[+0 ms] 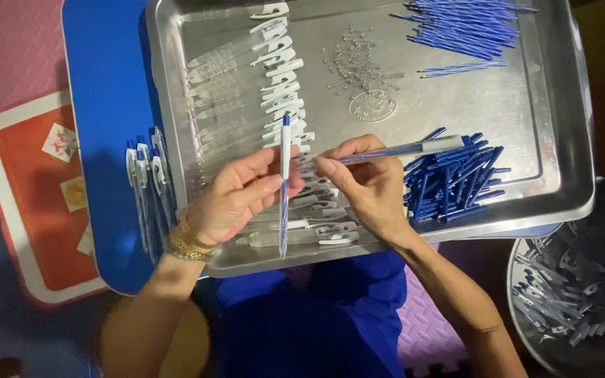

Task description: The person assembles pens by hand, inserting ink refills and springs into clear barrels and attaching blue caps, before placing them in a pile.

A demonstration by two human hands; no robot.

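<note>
Mid-assembly, my left hand (236, 196) clamped a pen (285, 185) upright, my right hand (365, 182) pinched a refill (400, 149) pointing toward three o'clock.

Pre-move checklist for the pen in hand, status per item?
1. Left hand holds the upright pen: ok.
2. Right hand holds the clear barrel, white end pointing away: ok.
3. Blue tips piled on the metal tray beside the right hand: ok.
4. Springs heaped at tray centre: ok.
5. Refill seated inside the pen: cannot tell.
6. Finished pens lying on the blue board: ok.
</note>
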